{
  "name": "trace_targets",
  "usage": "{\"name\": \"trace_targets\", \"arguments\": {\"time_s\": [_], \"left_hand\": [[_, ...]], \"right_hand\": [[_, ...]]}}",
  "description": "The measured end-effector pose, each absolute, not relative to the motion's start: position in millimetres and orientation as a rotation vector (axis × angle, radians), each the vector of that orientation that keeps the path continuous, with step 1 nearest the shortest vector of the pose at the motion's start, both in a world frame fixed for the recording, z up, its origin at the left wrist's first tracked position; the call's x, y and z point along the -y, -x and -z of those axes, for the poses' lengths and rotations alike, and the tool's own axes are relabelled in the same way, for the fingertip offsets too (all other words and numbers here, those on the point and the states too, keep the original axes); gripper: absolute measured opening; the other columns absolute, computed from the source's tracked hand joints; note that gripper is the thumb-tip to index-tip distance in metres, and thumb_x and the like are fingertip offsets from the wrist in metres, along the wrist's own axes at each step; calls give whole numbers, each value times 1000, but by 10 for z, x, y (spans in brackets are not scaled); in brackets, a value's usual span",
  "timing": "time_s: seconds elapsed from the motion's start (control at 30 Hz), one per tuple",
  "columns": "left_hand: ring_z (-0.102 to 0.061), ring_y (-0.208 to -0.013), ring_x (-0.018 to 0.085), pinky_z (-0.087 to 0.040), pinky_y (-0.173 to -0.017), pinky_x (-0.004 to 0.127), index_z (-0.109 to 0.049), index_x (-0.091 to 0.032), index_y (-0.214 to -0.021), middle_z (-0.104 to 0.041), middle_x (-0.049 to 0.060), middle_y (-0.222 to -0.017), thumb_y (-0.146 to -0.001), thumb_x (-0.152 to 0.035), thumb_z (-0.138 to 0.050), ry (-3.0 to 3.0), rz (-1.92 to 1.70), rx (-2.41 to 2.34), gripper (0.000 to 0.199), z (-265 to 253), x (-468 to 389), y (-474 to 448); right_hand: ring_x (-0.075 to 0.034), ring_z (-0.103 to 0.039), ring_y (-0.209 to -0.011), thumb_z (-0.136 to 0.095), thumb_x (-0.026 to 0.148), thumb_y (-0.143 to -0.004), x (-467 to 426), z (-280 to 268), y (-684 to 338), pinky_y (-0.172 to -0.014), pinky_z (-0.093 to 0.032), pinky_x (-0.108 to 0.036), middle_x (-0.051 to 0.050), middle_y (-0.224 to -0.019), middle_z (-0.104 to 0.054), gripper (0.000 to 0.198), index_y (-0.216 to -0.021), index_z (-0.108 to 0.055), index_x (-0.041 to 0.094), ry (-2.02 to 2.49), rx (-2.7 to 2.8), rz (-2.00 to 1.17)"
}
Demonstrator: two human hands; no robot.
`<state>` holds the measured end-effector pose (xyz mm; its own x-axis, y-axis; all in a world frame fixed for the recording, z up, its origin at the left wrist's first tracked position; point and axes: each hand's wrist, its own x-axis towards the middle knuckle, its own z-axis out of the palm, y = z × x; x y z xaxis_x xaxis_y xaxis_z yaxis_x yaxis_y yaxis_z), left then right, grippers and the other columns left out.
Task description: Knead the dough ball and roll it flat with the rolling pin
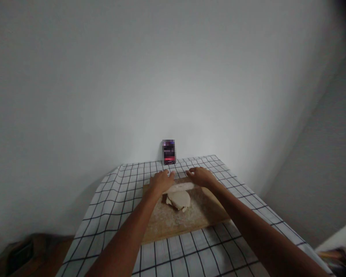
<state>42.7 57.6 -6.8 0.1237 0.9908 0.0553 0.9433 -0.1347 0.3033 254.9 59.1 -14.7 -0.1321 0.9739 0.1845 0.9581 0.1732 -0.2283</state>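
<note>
Pale, flattened dough piece with a ragged edge [179,200]: it lay near the middle of the board, just on the near side of the pin; its near-left edge was uneven and partly folded or torn.
Pale, flour-dusted cylindrical rolling pin [182,187]: it lay crosswise along the dough's far edge; whether it pressed on the dough or only met it, I could not tell.
Left hand [162,181]: it was over the pin's left end, fingers pointing far and slightly bent; whether they closed around the pin was hidden.
Right hand [202,177]: it was over the pin's right end, fingers loosely bent and reaching left; its grip could not be made out either.
Light-brown, flat wooden board [173,227]: it bore dough and pin, with whitish flour marks; both forearms crossed over its sides.
White cloth with a black grid [118,207]: it covered the table under the board and was rumpled on the left.
Dark upright rectangular object with a red band [169,152]: it stood at the far edge, near the plain whitish wall [173,84], its face pixelated.
</note>
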Motion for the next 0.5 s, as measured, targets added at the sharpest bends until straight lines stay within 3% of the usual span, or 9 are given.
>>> {"name": "trace_targets", "arguments": {"time_s": [0.1, 0.3, 0.5], "left_hand": [[-68, -133, 36, -52, -109, 50, -71, -19, -138, -74, 18, -141, -110, -56, -34, -2241, -374, -1940, 59, 70, -544, -444], [-64, -138, 33, -48, -117, 49, -66, -17, -144, -73, 16, -143, -111, -47, -43, -2452, -443, -1894, 50, 119, -181, -469], [-59, -143, 31, -41, -124, 48, -64, -20, -145, -70, 14, -148, -112, -46, -38, -2604, -522, -1790, 49, 263, 127, -377]], "right_hand": [[-25, -76, -109, -30, 48, -115, -508, 193, -2574, -94, -50, -34, -14, -122, -82, 59, -117, -81, 20, 1877, 2227, -203], [-26, -63, -140, -26, 37, -116, 43, 360, -2629, -114, -49, -41, -12, -150, -69, 54, -128, -76, 21, 1744, 2268, 10], [-30, -61, -143, -29, 42, -116, 347, 426, -2602, -124, -39, -54, -7, -150, -71, 52, -127, -78, 27, 1754, 2220, 101]]}}
